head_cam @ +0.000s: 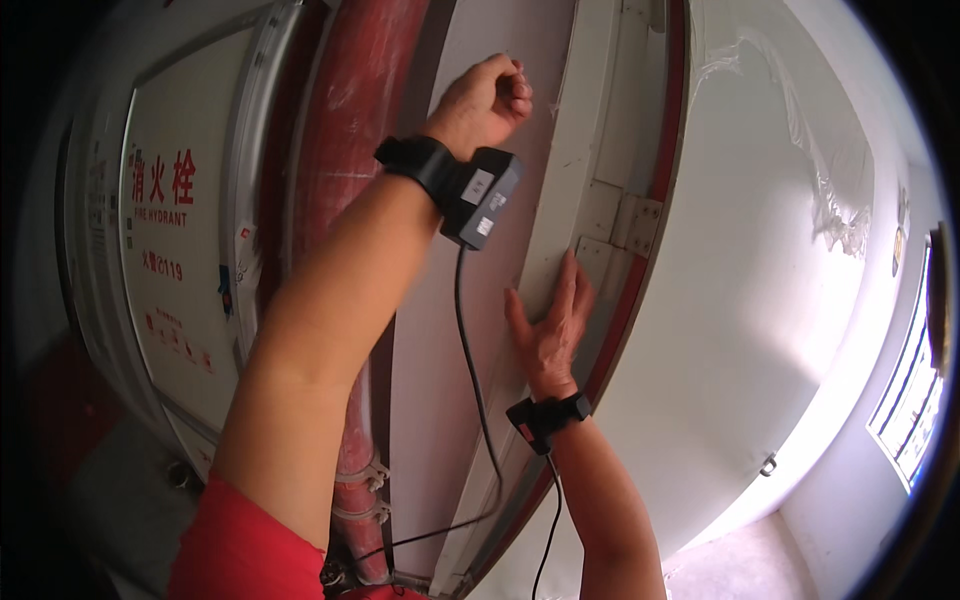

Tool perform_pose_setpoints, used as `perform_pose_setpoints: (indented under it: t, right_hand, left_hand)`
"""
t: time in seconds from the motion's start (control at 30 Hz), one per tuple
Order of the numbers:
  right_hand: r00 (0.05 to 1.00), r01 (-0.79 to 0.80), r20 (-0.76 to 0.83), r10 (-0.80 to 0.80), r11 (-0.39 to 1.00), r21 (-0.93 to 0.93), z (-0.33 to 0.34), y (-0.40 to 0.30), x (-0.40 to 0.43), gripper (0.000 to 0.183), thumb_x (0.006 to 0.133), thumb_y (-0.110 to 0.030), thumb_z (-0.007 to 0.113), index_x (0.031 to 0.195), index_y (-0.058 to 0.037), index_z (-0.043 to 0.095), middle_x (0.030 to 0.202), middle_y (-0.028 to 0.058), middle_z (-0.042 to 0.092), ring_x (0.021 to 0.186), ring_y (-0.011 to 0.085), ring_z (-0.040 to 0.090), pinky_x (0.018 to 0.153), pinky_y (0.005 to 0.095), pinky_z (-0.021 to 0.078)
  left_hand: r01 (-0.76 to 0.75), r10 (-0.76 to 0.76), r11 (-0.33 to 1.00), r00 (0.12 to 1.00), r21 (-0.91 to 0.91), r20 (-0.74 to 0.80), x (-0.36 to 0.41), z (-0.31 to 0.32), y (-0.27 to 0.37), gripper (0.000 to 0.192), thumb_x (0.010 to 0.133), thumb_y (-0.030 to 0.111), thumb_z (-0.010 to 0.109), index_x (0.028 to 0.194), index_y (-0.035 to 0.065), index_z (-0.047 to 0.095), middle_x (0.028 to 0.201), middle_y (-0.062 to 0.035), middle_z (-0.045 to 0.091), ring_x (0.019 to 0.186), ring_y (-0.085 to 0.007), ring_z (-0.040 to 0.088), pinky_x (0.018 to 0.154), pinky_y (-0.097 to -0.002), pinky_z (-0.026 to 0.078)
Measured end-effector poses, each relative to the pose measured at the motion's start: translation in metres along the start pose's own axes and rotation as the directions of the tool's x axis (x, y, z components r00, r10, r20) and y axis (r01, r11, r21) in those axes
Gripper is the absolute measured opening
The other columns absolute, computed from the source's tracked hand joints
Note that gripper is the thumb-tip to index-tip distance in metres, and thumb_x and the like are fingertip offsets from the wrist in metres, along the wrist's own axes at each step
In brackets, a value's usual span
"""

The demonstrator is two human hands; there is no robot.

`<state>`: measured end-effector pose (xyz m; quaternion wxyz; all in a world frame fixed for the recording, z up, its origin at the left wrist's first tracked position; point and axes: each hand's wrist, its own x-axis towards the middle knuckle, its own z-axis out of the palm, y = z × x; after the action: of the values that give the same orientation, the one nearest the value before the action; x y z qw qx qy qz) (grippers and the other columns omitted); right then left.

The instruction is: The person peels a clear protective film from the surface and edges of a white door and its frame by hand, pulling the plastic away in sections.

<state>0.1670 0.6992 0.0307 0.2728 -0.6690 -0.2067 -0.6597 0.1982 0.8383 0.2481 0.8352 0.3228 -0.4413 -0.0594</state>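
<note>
My left hand (487, 99), at the upper middle, is curled into a loose fist in front of the wall strip beside a pale door frame (559, 195). I see nothing in its fingers. Lower down, my right hand (553, 322) is spread, thumb apart, its fingertips at the frame just below a metal hinge (637, 225). It holds nothing visible. A white door (757, 300) stands to the right of the hinge, with wrinkled clear plastic film (847, 217) on its face. Black strapped devices (480, 199) with cables are on both wrists.
A thick red pipe (352, 135) with metal clamps (364, 476) runs upright left of the frame. Further left is a fire hydrant cabinet (187, 300) bearing red writing. A black cable (469, 345) hangs from my left wrist. A barred window (911, 390) lies far right.
</note>
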Motion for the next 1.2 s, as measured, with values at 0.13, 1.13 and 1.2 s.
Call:
perform_pose_setpoints:
  t: [0.13,1.13,1.2]
  right_hand:
    - [1.000,-0.016,-0.014,0.016,1.000,-0.006,-0.001,0.004,0.000,0.083,0.069,-0.018,0.075,0.138,-0.0027,0.030,0.125,0.0211,0.041,0.114,0.0370,0.040,0.096,0.0449,0.0351]
    - [1.000,0.029,-0.009,-0.029,0.999,-0.038,0.000,0.008,-0.001,0.084,0.069,-0.019,0.074,0.138,-0.0022,0.029,0.126,0.0203,0.041,0.113,0.0363,0.040,0.096,0.0457,0.0340]
    - [0.999,0.033,-0.003,-0.033,0.999,-0.036,0.001,0.006,-0.002,0.084,0.070,-0.019,0.074,0.138,-0.0021,0.029,0.126,0.0204,0.041,0.113,0.0364,0.040,0.096,0.0457,0.0340]
  left_hand:
    - [-0.263,0.350,0.680,0.937,0.685,0.012,-0.013,0.009,0.001,0.022,0.083,0.018,0.064,0.095,0.0004,0.059,0.081,-0.0064,0.060,0.064,-0.0116,0.056,0.050,-0.0224,0.044]
    - [-0.399,0.664,-0.594,0.245,0.698,0.706,0.024,0.005,0.001,0.009,0.084,0.009,0.056,0.083,0.0053,0.048,0.078,-0.0125,0.056,0.069,-0.0325,0.057,0.058,-0.0414,0.047]
    - [-0.361,0.649,-0.659,0.171,0.660,0.741,0.031,0.003,0.018,0.009,0.084,0.010,0.057,0.083,0.0052,0.050,0.074,-0.0117,0.057,0.066,-0.0299,0.059,0.057,-0.0400,0.047]
